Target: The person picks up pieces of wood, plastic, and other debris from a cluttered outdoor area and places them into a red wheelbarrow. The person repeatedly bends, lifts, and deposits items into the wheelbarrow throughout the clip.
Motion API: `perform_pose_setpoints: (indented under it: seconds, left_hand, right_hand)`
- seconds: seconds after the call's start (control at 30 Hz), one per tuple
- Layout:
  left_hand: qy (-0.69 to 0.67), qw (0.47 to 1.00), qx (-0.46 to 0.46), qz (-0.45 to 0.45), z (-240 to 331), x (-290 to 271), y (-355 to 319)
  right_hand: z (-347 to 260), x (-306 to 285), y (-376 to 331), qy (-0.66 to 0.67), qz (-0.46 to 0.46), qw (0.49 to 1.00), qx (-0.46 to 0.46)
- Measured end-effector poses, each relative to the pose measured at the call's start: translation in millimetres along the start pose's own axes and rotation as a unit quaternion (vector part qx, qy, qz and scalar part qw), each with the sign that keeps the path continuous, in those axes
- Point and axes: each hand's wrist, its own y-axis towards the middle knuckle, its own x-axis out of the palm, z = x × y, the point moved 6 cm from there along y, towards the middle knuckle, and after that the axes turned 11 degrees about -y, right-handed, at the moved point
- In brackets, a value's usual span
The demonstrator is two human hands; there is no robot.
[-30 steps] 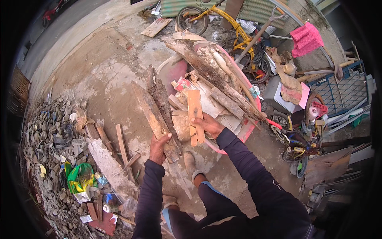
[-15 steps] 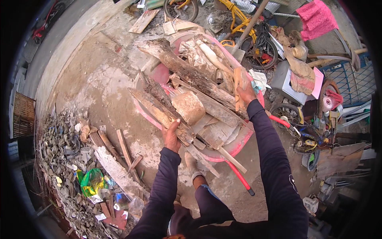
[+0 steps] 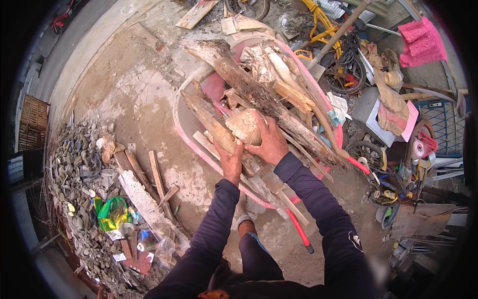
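Note:
A wheelbarrow (image 3: 178,117) with a pinkish-red rim and red handles is heaped with scrap wood. My left hand (image 3: 231,163) is closed on the near end of a split log (image 3: 208,118) along the heap's left side. Curled over a pale, chunky wood block (image 3: 242,125) in the middle, my right hand (image 3: 271,141) grips its right side. Both hands are close together, thumbs nearly meeting. A long weathered timber (image 3: 244,82) runs diagonally beyond them. On its right side rests a short, light wood piece (image 3: 295,97).
Rubble (image 3: 82,184) and loose boards (image 3: 157,174) lie on the left. At the right are bicycle parts (image 3: 366,149), a white box (image 3: 371,117) and a pink cloth (image 3: 422,42). A yellow bicycle frame (image 3: 323,32) stands at the back. Red handles (image 3: 298,226) jut toward me.
My right hand has let go of the short wood piece at the right and moved left onto the block. The short piece now lies on the heap. My left hand stays on the split log.

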Motion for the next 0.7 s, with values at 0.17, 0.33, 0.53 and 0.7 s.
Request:
perform_pose_setpoints:
  seconds: [0.17, 0.33, 0.53, 0.7]
  left_hand:
    - [-0.050, 0.997, -0.047, -0.030, 3, -1, -4]
    - [-0.077, 0.996, -0.040, -0.034, 1, 2, -12]
    - [-0.128, 0.985, -0.089, -0.081, -9, -16, -11]
    - [-0.050, 0.996, -0.057, -0.044, -15, -24, -9]
  right_hand:
    - [65, 0, 11, 0.197, 0.033, 0.973, 0.115]
    - [85, 31, 19, 0.254, -0.006, 0.966, 0.045]
    - [58, 78, 25, 0.296, -0.039, 0.949, 0.105]
    - [58, 73, 20, 0.328, -0.031, 0.938, 0.107]
